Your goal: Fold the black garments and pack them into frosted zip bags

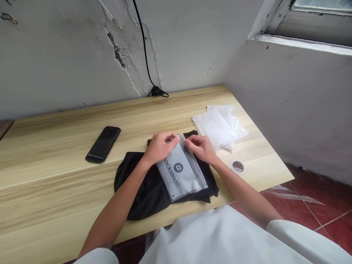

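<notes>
A clear zip bag (pixel 189 185) with a grey printed panel reading "ROCKBROS" lies tilted on a folded black cloth item (pixel 145 183). At the bag's far end, my left hand (pixel 163 145) pinches the edge beside the zip strip. Close by on the right, my right hand (pixel 200 146) has its thumb and fingers closed on the same zip edge. The strip runs from between my hands down toward the near right corner. My fingers partly cover the bag's upper edge.
Several frosted plastic bags (pixel 217 128) lie fanned at the back right. A small round white-rimmed object (pixel 237 167) sits by my right forearm. Left of the cloth is a black phone (pixel 103 144). A coiled black cable (pixel 158 91) rests against the wall.
</notes>
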Tool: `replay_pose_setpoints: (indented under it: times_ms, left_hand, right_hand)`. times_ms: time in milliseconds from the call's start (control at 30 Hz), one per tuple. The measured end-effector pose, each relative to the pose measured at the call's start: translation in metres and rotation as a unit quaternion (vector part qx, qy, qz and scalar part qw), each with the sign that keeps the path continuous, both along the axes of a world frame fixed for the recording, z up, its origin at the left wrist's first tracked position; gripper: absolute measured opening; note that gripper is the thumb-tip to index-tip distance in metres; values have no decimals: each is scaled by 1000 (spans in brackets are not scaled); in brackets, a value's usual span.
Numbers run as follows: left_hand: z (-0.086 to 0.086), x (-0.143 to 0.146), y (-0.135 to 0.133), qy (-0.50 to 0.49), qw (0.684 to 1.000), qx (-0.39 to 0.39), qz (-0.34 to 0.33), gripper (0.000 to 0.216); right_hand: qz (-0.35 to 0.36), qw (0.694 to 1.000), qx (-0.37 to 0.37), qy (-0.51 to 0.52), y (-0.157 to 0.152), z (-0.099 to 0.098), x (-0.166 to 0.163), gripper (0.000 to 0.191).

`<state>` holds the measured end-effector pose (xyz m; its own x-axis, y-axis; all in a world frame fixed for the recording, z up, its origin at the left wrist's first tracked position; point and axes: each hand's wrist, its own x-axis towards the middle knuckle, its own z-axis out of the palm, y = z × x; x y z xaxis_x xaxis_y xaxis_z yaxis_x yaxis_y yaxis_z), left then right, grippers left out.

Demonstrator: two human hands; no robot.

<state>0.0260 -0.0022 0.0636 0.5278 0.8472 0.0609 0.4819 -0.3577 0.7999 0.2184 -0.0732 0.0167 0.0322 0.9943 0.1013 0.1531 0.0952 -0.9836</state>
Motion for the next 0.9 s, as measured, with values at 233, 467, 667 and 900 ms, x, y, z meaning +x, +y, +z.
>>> replay_pose_setpoints:
  times_ms: [233, 467, 667, 900]
  left_hand:
    - [6, -33, 30, -41, 974, 105, 198, 19]
    - [0, -29, 31, -39, 968, 116, 218, 15]
    - [-6, -37, 42, -112, 954, 101, 260, 14]
    - [-16, -39, 49, -114, 951, 119, 262, 11]
  right_hand:
    - [80, 996, -16, -29, -5, 6, -1, 29]
    - [112, 993, -44, -17, -8, 9, -3, 26]
    - [120, 992, -32, -22, -10, 9, -5, 25]
    - [133, 990, -40, -11, -10, 9, -5, 23]
